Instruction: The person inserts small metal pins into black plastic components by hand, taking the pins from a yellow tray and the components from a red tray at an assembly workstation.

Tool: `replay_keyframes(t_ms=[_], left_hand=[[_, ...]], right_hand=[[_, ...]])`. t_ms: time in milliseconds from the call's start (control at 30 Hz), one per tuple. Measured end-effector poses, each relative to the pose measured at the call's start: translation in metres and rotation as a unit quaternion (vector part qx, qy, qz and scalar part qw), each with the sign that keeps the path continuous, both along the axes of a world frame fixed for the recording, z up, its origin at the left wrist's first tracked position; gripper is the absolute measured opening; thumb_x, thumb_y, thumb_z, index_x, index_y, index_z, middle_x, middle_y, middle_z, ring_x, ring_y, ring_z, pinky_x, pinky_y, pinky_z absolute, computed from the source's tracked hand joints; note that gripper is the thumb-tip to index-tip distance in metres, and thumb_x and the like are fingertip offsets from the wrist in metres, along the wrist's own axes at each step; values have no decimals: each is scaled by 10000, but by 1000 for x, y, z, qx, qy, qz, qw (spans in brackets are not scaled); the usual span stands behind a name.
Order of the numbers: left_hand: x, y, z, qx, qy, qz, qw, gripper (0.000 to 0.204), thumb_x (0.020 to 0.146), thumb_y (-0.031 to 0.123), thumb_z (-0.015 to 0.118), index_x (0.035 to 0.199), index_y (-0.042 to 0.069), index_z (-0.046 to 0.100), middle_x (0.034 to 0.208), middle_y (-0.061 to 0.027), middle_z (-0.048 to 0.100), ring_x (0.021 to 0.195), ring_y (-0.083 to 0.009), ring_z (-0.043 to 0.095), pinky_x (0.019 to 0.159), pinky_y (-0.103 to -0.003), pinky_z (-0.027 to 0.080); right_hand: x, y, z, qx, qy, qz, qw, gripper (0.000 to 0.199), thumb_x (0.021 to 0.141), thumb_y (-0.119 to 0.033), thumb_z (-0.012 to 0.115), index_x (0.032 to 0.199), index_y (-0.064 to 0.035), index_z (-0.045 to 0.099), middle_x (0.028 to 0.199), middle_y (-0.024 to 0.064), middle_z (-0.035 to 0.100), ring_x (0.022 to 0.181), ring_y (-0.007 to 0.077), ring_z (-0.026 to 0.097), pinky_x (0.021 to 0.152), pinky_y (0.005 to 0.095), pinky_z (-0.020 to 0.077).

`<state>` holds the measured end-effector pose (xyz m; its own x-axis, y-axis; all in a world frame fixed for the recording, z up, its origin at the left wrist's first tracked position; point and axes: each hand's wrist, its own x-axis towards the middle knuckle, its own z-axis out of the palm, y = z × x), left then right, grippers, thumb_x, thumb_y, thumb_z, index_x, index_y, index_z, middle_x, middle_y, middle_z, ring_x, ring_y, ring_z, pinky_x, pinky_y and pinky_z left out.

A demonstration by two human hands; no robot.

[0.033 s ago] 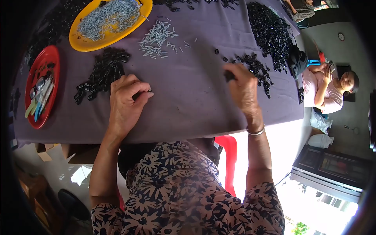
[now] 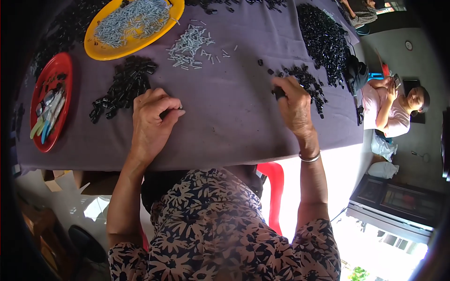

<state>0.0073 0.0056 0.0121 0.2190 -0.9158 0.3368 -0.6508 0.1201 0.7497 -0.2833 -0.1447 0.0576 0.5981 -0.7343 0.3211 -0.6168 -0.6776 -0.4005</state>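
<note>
Two hands sorting small parts on a grey-cloth table [image 2: 234, 122].

Left hand [image 2: 152, 124] rests on the cloth, fingers curled, pinching a thin light pin between thumb and forefinger, tip poking out right; just beside it up-left lies a heap of small black parts [image 2: 123, 86]. Right hand [image 2: 293, 105] clamps a small black piece [image 2: 280, 93] in its fingertips at the edge of a scattered black pile [image 2: 309, 84]; silver bangle [image 2: 309, 158] on that wrist. Loose grey pins [image 2: 190, 47] lie between the hands, further up. Yellow plate [image 2: 176, 11] holds more pins, red plate [image 2: 63, 63] at left holds coloured tools. Big black heap [image 2: 323, 40] far right. Nothing blocks either hand. Red chair [image 2: 274, 187] under the table; another person [image 2: 393, 105] sits at right.
</note>
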Motion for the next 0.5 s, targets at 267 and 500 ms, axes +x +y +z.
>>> replay_keyframes(t_ms=[267, 500], left_hand=[[2, -1, -4, -21, 17, 0, 1000, 137, 688, 35, 779, 777, 68, 680, 737, -29, 582, 761, -231, 570, 766, -373, 422], [0, -3, -5, -63, -19, -5, 998, 149, 676, 55, 782, 779, 84, 677, 759, -17, 596, 789, -234, 580, 750, -389, 419]], right_hand=[[-8, -1, -3, -101, 192, 58, 974, 411, 681, 173, 541, 1037, 2, 656, 972, 164, 631, 938, 339, 626, 814, 404, 537], [11, -4, 3, 25, 74, 62, 995, 312, 730, 144, 501, 987, 13, 620, 895, 172, 610, 807, 318, 630, 728, 352, 502]])
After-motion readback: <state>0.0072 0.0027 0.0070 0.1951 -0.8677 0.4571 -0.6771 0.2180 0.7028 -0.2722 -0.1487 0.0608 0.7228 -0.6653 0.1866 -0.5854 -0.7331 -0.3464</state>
